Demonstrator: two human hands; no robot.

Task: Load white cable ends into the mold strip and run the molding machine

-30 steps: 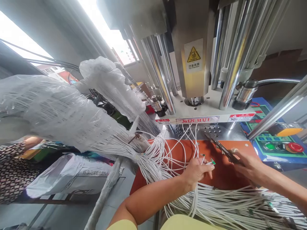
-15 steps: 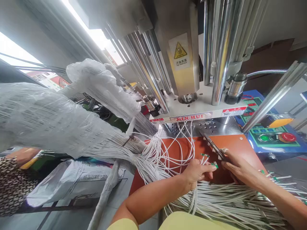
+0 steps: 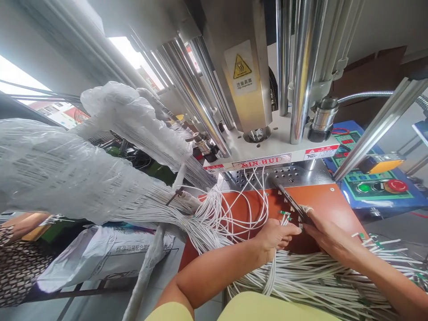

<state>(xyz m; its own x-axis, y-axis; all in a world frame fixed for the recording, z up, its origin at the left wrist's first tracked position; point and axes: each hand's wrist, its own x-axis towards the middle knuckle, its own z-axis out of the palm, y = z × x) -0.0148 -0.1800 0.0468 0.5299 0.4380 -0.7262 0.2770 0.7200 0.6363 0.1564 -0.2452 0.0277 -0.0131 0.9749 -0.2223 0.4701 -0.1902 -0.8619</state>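
Observation:
My left hand [image 3: 276,234] is closed around several white cables [image 3: 269,281]. Small green connector ends [image 3: 286,216] stick up above its fingers. Its thumb and fingertip are pinched beside the near end of a dark metal bar fixture [image 3: 291,200]; whether they touch it I cannot tell. My right hand [image 3: 323,227] grips this fixture by its near end. Small light metal pieces sit along the fixture's left edge, and its far end points at the press plate [image 3: 284,174].
A press with a hot-surface label [image 3: 240,67] stands ahead over an orange work surface [image 3: 321,205]. Bundled white cables [image 3: 214,223] hang at left, more cables [image 3: 321,276] lie in front. A control box [image 3: 377,187] stands right. Another person's arm [image 3: 25,225] shows far left.
My left hand's fingertips have moved to the near end of the fixture, and the green end held out there is now mostly hidden. The whole view has shifted slightly.

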